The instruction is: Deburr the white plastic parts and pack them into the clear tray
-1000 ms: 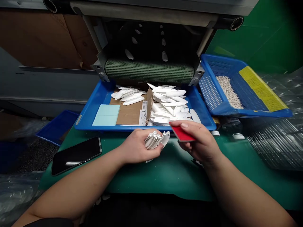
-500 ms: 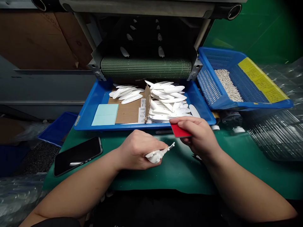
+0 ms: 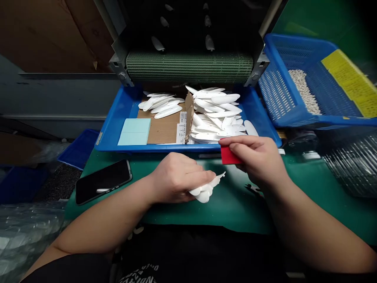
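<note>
My left hand (image 3: 182, 179) is closed around several white plastic pieces (image 3: 205, 192), whose rounded ends stick out past the fingers. In my right hand (image 3: 259, 157) a flat red piece (image 3: 231, 155) is pinched between thumb and fingers; its exact kind I cannot tell. Both hands are over the green table mat (image 3: 173, 216), in front of a shallow blue tray (image 3: 129, 148). In the tray's right part lies a heap of long white oval pieces (image 3: 216, 114); a smaller pile (image 3: 165, 104) lies on cardboard to the left.
Behind the tray is a green mesh conveyor (image 3: 188, 67) carrying white pieces. A perforated blue basket (image 3: 279, 82) of small pale bits stands at right. A phone (image 3: 103, 181) lies at left, a light-blue paper pad (image 3: 134, 131) in the tray. A dark tool (image 3: 252, 189) is beside my right forearm.
The camera view has tilted down and shifted. The white pieces in my left hand are turned, now showing their rounded ends. My right hand still holds the red piece.
</note>
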Motion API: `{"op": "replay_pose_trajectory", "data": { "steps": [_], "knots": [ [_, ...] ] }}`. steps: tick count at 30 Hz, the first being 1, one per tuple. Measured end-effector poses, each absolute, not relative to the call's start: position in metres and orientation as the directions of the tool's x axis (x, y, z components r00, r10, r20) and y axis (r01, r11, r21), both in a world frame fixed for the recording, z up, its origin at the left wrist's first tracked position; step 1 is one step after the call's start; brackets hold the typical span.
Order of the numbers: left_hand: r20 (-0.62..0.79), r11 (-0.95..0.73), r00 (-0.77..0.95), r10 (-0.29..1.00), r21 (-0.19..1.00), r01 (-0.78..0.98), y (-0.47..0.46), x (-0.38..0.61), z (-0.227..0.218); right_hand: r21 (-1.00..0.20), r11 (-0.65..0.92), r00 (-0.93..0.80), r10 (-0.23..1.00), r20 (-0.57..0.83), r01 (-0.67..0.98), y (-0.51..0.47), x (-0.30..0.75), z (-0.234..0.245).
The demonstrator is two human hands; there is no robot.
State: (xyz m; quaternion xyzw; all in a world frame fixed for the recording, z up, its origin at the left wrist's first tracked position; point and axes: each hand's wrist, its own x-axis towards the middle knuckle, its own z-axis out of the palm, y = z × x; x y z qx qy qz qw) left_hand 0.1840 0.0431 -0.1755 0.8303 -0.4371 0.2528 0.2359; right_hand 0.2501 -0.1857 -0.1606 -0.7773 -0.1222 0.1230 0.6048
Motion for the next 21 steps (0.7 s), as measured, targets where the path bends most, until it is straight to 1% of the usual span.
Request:
{"op": "replay_pose_trajectory", "data": {
  "steps": [1,2,3,4,5,6,7,8,9,10,11,12,13,14,15,16,17,18,19,20,21],
  "knots": [
    [0.621,-0.509,0.492,-0.610,0.169,-0.844,0.0431,0.1840,-0.1756,-0.982,-0.188,0.907,0.414,-0.076,0.004,-0.1860,0.2509,-0.1608],
    [0.619,-0.511,0.490,-0.614,0.161,-0.844,0.0433,0.1841,-0.1758,-0.985,-0.169,0.862,0.492,-0.121,-0.042,-0.1863,0.2516,-0.1610],
    [0.620,-0.510,0.484,-0.617,0.153,-0.846,0.0435,0.1844,-0.1760,-0.979,-0.199,0.835,0.530,-0.148,-0.047,-0.1866,0.2521,-0.1611],
    [0.624,-0.510,0.478,-0.618,0.145,-0.848,0.0437,0.1848,-0.1763,-0.964,-0.266,0.846,0.515,-0.141,0.001,-0.1869,0.2526,-0.1611],
    [0.627,-0.510,0.474,-0.618,0.139,-0.849,0.0438,0.1851,-0.1766,-0.937,-0.341,0.883,0.459,-0.101,0.070,-0.1872,0.2530,-0.1609],
    [0.627,-0.513,0.474,-0.618,0.135,-0.847,0.0438,0.1854,-0.1768,-0.915,-0.382,0.922,0.385,-0.033,0.127,-0.1876,0.2532,-0.1606],
    [0.624,-0.516,0.476,-0.619,0.134,-0.846,0.0437,0.1856,-0.1768,-0.916,-0.370,0.942,0.334,0.025,0.155,-0.1880,0.2533,-0.1600],
    [0.616,-0.522,0.482,-0.623,0.132,-0.843,0.0436,0.1857,-0.1767,-0.937,-0.317,0.938,0.344,0.034,0.150,-0.1883,0.2534,-0.1592],
    [0.605,-0.526,0.487,-0.630,0.129,-0.841,0.0434,0.1856,-0.1765,-0.960,-0.261,0.910,0.415,-0.012,0.106,-0.1886,0.2534,-0.1584],
    [0.597,-0.527,0.488,-0.637,0.124,-0.841,0.0433,0.1855,-0.1762,-0.969,-0.243,0.873,0.482,-0.070,0.056,-0.1886,0.2534,-0.1577],
    [0.595,-0.524,0.484,-0.642,0.120,-0.843,0.0433,0.1854,-0.1758,-0.960,-0.276,0.855,0.508,-0.104,0.047,-0.1884,0.2535,-0.1571],
    [0.594,-0.523,0.481,-0.645,0.115,-0.845,0.0434,0.1852,-0.1755,-0.934,-0.348,0.865,0.490,-0.111,0.078,-0.1881,0.2537,-0.1568],
    [0.593,-0.524,0.480,-0.646,0.112,-0.844,0.0436,0.1851,-0.1753,-0.900,-0.418,0.894,0.442,-0.082,0.124,-0.1878,0.2538,-0.1565],
    [0.590,-0.527,0.483,-0.647,0.111,-0.843,0.0438,0.1849,-0.1753,-0.880,-0.445,0.923,0.385,-0.022,0.165,-0.1877,0.2539,-0.1564],
    [0.583,-0.531,0.489,-0.649,0.113,-0.840,0.0441,0.1848,-0.1753,-0.890,-0.417,0.936,0.351,0.026,0.181,-0.1879,0.2539,-0.1563],
    [0.571,-0.535,0.497,-0.654,0.115,-0.837,0.0443,0.1846,-0.1756,-0.921,-0.352,0.928,0.371,0.028,0.169,-0.1883,0.2537,-0.1563],
    [0.557,-0.538,0.503,-0.661,0.115,-0.835,0.0445,0.1845,-0.1759,-0.948,-0.289,0.898,0.439,-0.012,0.129,-0.1888,0.2536,-0.1564],
    [0.547,-0.540,0.506,-0.667,0.114,-0.834,0.0445,0.1843,-0.1763,-0.958,-0.269,0.864,0.501,-0.054,0.097,-0.1893,0.2535,-0.1566],
    [0.543,-0.539,0.505,-0.671,0.111,-0.835,0.0444,0.1841,-0.1768,-0.946,-0.306,0.846,0.527,-0.077,0.105,-0.1897,0.2536,-0.1570],
    [0.541,-0.539,0.504,-0.673,0.108,-0.835,0.0442,0.1840,-0.1771,-0.913,-0.381,0.850,0.519,-0.085,0.142,-0.1900,0.2537,-0.1574],
    [0.543,-0.542,0.505,-0.671,0.106,-0.834,0.0440,0.1838,-0.1774,-0.868,-0.458,0.873,0.484,-0.063,0.191,-0.1901,0.2539,-0.1576]
  ]
}}
